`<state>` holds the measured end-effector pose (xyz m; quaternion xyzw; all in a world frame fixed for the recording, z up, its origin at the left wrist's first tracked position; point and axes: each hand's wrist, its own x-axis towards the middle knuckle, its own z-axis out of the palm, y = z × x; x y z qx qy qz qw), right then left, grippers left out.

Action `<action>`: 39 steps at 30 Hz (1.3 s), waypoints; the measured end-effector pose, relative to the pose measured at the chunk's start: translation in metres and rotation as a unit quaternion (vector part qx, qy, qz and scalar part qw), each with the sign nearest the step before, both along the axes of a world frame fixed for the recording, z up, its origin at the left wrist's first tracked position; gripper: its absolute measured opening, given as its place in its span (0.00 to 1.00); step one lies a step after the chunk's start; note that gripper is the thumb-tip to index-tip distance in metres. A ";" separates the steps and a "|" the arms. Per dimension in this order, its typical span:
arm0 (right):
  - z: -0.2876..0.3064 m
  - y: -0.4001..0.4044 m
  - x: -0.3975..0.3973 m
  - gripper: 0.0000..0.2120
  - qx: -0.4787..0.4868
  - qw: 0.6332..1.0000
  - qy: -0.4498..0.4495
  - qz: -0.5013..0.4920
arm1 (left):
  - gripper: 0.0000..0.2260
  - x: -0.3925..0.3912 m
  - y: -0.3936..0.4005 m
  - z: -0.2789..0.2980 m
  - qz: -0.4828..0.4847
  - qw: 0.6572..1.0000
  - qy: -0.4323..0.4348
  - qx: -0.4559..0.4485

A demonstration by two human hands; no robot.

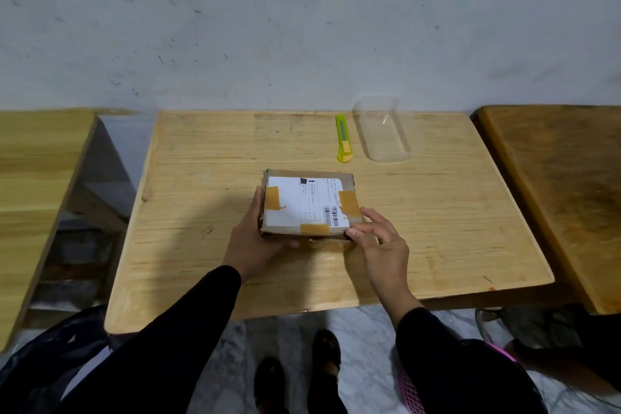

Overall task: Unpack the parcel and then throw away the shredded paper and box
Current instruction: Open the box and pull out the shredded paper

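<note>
Head view: parcel point(307, 205) sits mid-counter point(437, 212), still taped; my left hand point(255, 235) curls round its left edge, right hand point(379, 239) rests spread fingers point(368, 214) on its near right corner, perhaps picking at tape; next I need the knife point(343, 139) beyond it.

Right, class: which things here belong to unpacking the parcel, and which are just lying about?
Belonging to the job:
parcel, still taped shut, held by the left hand and touched by the right hand
knife, likely for cutting the tape

Just lying about, as far as I can tell:
clear tub
side tables
</note>
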<state>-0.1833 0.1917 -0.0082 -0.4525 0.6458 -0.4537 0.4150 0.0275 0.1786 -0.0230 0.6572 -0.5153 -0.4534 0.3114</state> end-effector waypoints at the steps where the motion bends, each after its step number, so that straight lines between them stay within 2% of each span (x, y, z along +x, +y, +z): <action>1: 0.002 -0.001 -0.002 0.04 -0.004 1.000 -0.005 0.004 | 0.54 0.000 -0.001 0.000 0.002 1.000 -0.001 0.001; 5: 0.015 -0.013 -0.004 0.08 -0.039 0.999 -0.020 0.023 | 0.53 0.000 -0.001 -0.001 0.004 1.000 -0.007 -0.003; 9: 0.034 -0.030 -0.004 0.07 -0.082 0.996 -0.012 0.043 | 0.50 0.001 -0.001 -0.003 0.006 1.000 -0.006 -0.011; 12: 0.047 -0.045 -0.007 0.07 -0.090 0.994 -0.007 0.064 | 0.53 0.002 -0.002 -0.001 -0.002 1.000 -0.015 -0.018; 17: 0.055 -0.077 -0.007 0.15 -0.071 0.992 -0.060 0.083 | 0.57 0.003 -0.003 0.001 -0.014 0.999 -0.035 -0.010; 19: 0.054 -0.089 -0.005 0.16 -0.055 0.993 -0.021 0.100 | 0.57 0.002 -0.003 0.003 -0.021 0.999 -0.044 -0.009; 21: 0.050 -0.099 -0.005 0.17 -0.025 0.988 0.059 0.138 | 0.56 0.002 -0.004 0.005 -0.026 0.998 -0.052 -0.006; 25: 0.032 -0.111 -0.006 0.19 0.013 0.940 0.219 0.261 | 0.56 0.001 -0.004 0.006 -0.021 0.998 -0.063 0.003; 30: 0.019 -0.117 -0.005 0.25 0.053 0.882 0.325 0.337 | 0.55 -0.001 -0.004 0.014 -0.038 0.994 -0.094 0.030; 33: 0.026 -0.115 -0.002 0.27 0.013 0.854 0.384 0.349 | 0.52 0.000 -0.010 0.029 -0.078 0.986 -0.138 0.045; 36: 0.035 -0.112 0.002 0.29 -0.071 0.815 0.428 0.384 | 0.46 0.003 -0.021 0.048 -0.122 0.970 -0.208 0.001; 39: 0.044 -0.107 0.008 0.36 -0.054 0.767 0.441 0.462 | 0.43 -0.001 -0.033 0.058 -0.198 0.935 -0.292 -0.030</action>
